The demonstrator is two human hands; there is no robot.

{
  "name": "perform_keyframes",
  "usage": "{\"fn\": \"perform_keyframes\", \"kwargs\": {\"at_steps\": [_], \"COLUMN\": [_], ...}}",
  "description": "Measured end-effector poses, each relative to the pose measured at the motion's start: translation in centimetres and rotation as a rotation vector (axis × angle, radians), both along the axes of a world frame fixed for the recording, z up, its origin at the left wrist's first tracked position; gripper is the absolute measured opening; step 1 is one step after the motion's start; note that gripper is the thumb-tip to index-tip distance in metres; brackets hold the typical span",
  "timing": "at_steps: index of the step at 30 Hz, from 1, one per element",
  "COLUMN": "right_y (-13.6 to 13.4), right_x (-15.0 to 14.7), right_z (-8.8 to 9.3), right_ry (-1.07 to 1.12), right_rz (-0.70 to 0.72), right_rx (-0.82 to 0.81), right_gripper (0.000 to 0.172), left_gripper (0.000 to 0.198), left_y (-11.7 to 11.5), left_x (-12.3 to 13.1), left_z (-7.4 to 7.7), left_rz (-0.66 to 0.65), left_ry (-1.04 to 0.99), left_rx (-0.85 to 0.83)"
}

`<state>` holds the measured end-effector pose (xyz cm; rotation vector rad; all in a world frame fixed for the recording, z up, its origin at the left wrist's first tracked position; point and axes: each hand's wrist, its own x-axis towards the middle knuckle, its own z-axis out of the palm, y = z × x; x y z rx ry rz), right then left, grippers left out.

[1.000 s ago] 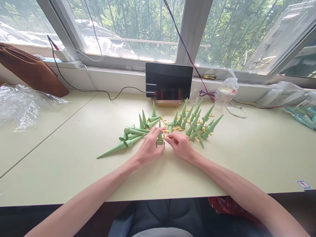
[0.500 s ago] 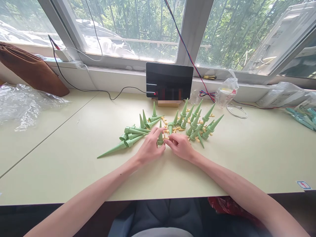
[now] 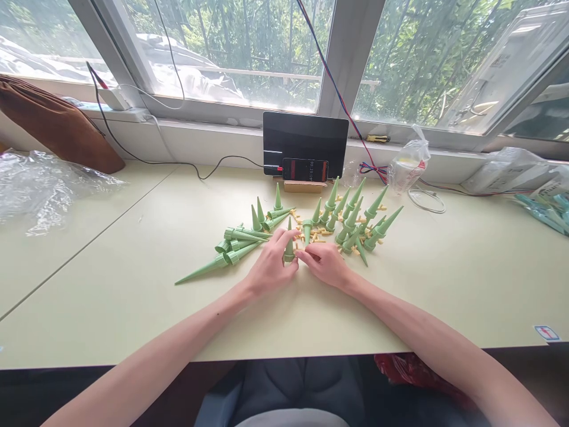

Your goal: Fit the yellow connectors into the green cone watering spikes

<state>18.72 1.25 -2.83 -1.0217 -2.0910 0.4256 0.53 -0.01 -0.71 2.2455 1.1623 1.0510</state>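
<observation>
My left hand (image 3: 271,261) is closed around a green watering spike (image 3: 289,248), which stands tip up on the table. At its base on the right, my right hand (image 3: 328,264) pinches a small yellow valve (image 3: 298,252), partly hidden by the fingertips. Just beyond my hands lie several loose yellow valves (image 3: 320,232) and a green spike pointing down (image 3: 307,230). Left of my left hand is a pile of green spikes without visible valves (image 3: 240,243). Several green spikes with yellow valves (image 3: 351,220) stand and lean to the right.
A phone (image 3: 306,170) rests on a small cardboard stand (image 3: 304,187) before a dark tablet (image 3: 306,133). Clear plastic wrap (image 3: 40,190) lies at the left, and a bagged cup (image 3: 406,166) stands at the back right. A white cable (image 3: 427,201) is coiled near it.
</observation>
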Motion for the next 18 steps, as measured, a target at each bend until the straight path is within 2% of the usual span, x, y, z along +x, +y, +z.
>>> {"fn": "perform_keyframes", "kwargs": {"at_steps": [18], "right_y": [-0.15], "right_x": [-0.11], "right_z": [0.15], "right_ry": [-0.046], "right_rz": [0.030], "right_rx": [0.044], "right_gripper": [0.054], "left_gripper": [0.055], "left_y": [0.11], "left_x": [-0.12], "left_z": [0.16], "left_rz": [0.009], "left_ry": [0.000], "left_rx": [-0.025]}}
